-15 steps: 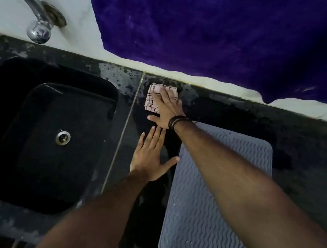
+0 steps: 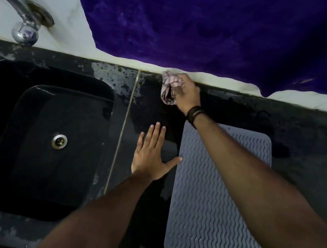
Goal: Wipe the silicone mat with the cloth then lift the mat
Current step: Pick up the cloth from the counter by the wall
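Now the right hand (image 2: 185, 94) grips a bunched-up cloth (image 2: 169, 89) near the wall, and the left hand (image 2: 150, 155) lies flat and open on the counter (image 2: 303, 139).

The right hand's fingers are curled round the pale checked cloth, which hangs crumpled from the fist, past the far left corner of the mat (image 2: 216, 205). The left hand's fingers are straight and close together, and its thumb sticks out sideways so the tip touches the mat's left edge. The mat is grey, with wavy ridges and a raised rim, and it lies flat on the dark wet counter, to the right of the black sink (image 2: 35, 148). The right forearm crosses over its top part.
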